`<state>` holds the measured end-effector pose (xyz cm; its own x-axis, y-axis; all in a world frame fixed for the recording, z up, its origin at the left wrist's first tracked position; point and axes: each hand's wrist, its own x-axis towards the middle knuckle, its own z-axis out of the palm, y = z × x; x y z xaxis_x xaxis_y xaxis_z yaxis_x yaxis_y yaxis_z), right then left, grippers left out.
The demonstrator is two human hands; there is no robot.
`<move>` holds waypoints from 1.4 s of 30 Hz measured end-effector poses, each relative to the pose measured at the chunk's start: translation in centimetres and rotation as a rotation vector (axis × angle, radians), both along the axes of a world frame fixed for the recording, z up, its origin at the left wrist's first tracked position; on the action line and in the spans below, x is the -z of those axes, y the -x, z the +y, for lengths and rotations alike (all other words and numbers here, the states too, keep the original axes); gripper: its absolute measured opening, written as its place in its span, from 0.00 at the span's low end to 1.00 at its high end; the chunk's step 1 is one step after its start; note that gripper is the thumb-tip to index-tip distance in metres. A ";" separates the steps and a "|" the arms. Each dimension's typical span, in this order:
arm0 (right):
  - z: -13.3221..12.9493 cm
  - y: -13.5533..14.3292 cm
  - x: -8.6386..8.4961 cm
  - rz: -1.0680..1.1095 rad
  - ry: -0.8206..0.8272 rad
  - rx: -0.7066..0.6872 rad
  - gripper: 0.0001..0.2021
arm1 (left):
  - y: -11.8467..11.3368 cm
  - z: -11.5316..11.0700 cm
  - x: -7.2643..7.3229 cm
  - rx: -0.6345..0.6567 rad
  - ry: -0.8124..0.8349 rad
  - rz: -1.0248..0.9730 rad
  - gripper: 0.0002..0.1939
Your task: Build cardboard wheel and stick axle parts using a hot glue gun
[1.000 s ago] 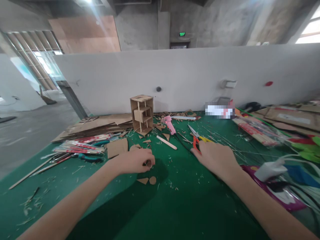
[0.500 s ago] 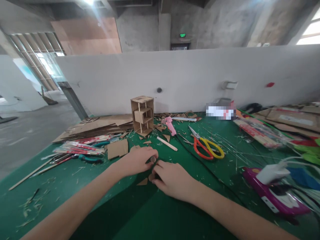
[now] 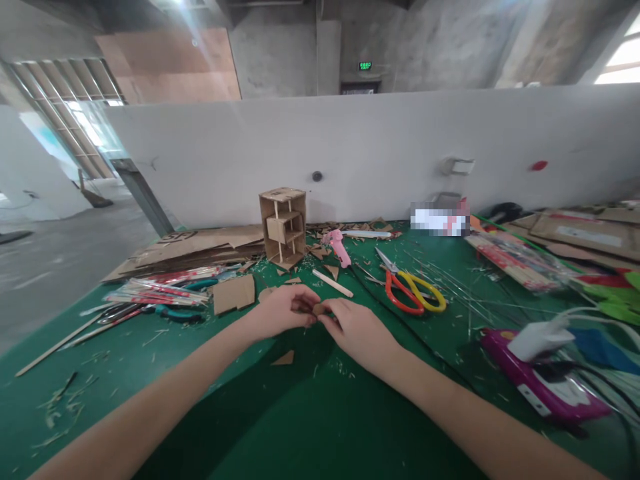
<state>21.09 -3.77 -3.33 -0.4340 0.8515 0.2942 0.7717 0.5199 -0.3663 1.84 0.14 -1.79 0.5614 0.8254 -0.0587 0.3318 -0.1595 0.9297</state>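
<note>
My left hand (image 3: 287, 311) and my right hand (image 3: 359, 330) meet above the green table, fingertips pinched together. Between them shows a small rounded brown cardboard piece (image 3: 319, 309), partly covered by the fingers. My right thumb and fingers close on it; my left fingers curl around its other side, and what else they hold is hidden. Below the hands lies a triangular cardboard scrap (image 3: 284, 359). A pale wooden stick (image 3: 333, 283) rests just beyond them. Farther back stands an open-fronted cardboard shelf model (image 3: 283, 227) with stick posts, beside a pink glue gun (image 3: 339, 248).
Scissors with red and yellow handles (image 3: 415, 293) lie to the right, near a purple power strip (image 3: 543, 380) with plugs and cables. Packed sticks (image 3: 160, 291), pliers (image 3: 180, 315) and a cardboard piece (image 3: 234, 295) are at left. A white partition (image 3: 225, 160) bounds the back.
My hands have risen slightly and drawn together. The rounded cardboard piece has come up from low by my right fingertips to between both hands. The view has shifted slightly.
</note>
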 end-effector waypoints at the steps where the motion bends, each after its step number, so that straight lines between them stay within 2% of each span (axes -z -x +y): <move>1: 0.0 0.0 0.0 0.010 0.000 -0.002 0.11 | 0.0 0.1 0.0 -0.014 0.046 -0.048 0.18; 9: 0.2 -0.2 0.2 0.064 -0.008 -0.011 0.11 | -0.5 -0.4 -0.1 -0.135 0.203 -0.194 0.15; 13: 0.3 -0.2 0.7 0.150 0.004 -0.048 0.09 | -0.7 -0.4 0.1 -0.150 0.202 -0.220 0.15; 17: 0.4 0.0 1.0 0.226 0.047 -0.030 0.09 | -0.7 -0.3 0.1 -0.160 0.182 -0.163 0.15; 24: 0.1 -0.2 0.5 -0.030 0.013 0.000 0.09 | -0.2 0.0 0.8 -0.052 -0.142 0.191 0.09; 28: -0.1 0.0 0.4 -0.136 -0.022 -0.025 0.08 | -0.2 -0.1 1.1 -0.054 -0.281 0.347 0.08; 30: -0.2 0.1 -0.1 -0.191 -0.042 -0.029 0.09 | -0.3 -0.2 1.3 -0.070 -0.335 0.399 0.08; 33: -0.5 -0.5 -1.7 -0.297 -0.055 0.004 0.10 | -0.5 -0.3 1.5 -0.103 -0.391 0.452 0.09; 37: 0.0 -2.6 -4.6 -0.480 0.010 0.122 0.12 | -0.6 -0.3 1.6 -0.078 -0.338 0.462 0.12; 39: 1.2 -3.8 -5.4 -0.550 0.086 0.189 0.13 | -0.6 -0.4 1.4 -0.064 -0.321 0.443 0.11; 42: 4.6 -5.2 -5.3 -0.541 0.148 0.340 0.13 | -0.6 -0.6 1.1 -0.007 -0.330 0.413 0.11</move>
<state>26.25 0.79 2.00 -0.1872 0.9821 -0.0211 0.9796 0.1883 0.0702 2.39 -0.45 -2.84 0.5409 0.8410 -0.0108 0.6622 -0.4180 0.6219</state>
